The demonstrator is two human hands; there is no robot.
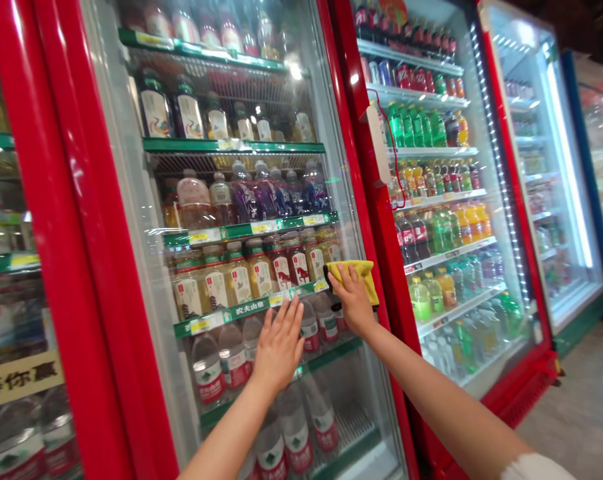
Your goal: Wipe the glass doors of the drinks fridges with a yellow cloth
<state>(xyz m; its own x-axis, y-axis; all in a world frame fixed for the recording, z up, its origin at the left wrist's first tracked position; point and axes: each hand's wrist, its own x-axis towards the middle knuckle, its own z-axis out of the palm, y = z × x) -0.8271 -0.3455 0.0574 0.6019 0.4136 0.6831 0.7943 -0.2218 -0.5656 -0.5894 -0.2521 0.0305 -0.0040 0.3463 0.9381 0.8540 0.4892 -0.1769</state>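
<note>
My left hand [280, 347] lies flat with fingers stretched out against the glass door [351, 387] of a red-framed drinks fridge. Under my right hand [354, 300] is a yellow cleaning cloth [367, 275] with a dark edge, pressed on the same glass near the door's right frame. The fingers spread over the cloth; its part beneath the palm is hidden. Behind the glass, bottled drinks [256, 267] stand on shelves with green price strips [246, 310]. Clear water bottles [211, 380] fill the lower shelves.
The red door frame [76, 267] runs down the left, beside another fridge. A white box-like handle piece [378, 147] with a red cord sits on the right frame. Further right stand more lit fridges [446, 250] and a tiled floor [586, 387].
</note>
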